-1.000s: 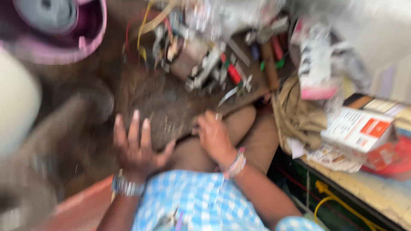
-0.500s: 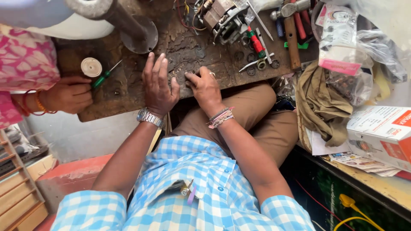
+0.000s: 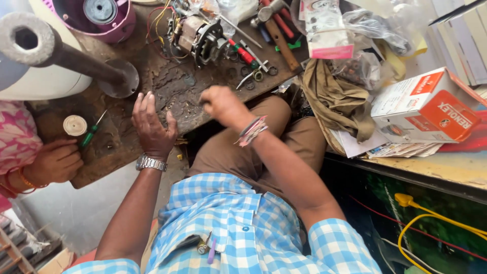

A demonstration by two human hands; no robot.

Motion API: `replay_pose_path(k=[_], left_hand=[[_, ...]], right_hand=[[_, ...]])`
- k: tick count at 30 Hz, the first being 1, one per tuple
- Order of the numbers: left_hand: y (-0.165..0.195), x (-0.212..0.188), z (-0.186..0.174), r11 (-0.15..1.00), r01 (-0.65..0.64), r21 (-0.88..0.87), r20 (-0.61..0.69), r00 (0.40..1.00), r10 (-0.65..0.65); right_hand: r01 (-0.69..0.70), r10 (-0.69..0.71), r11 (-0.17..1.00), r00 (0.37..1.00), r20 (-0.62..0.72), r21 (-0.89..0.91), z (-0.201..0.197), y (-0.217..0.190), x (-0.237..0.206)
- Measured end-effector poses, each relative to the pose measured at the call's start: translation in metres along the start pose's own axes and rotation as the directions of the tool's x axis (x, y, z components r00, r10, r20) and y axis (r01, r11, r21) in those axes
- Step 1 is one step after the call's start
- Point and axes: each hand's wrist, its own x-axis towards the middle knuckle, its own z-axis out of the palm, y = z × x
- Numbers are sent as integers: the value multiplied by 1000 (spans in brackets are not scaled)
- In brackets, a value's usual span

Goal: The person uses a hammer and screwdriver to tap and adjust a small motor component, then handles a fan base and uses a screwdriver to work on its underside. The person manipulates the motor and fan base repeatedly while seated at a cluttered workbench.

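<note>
Left hand (image 3: 151, 127) flat on workbench (image 3: 172, 91), right hand (image 3: 223, 105) curled above

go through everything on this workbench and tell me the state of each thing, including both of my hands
left hand: open, fingers spread, flat on the worn board.
right hand: loosely closed above the board's edge, blurred; contents cannot be told.
small motor: bare, wires loose, lying on the board.
green-handled screwdriver: lying flat, unheld.
red and white box: closed, tilted on papers.
other person's hand: curled, resting on the board.
</note>
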Motion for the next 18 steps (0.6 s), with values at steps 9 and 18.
replay_pose_path(k=[9, 18], left_hand=[[-13, 27, -28, 897, 244, -369, -328, 869, -371], [-54, 112, -36, 727, 218, -651, -176, 888, -425]], right_hand=[[-73, 170, 971, 880, -443, 227, -114, -51, -20], [-98, 193, 964, 897, -397, 247, -82, -69, -26]])
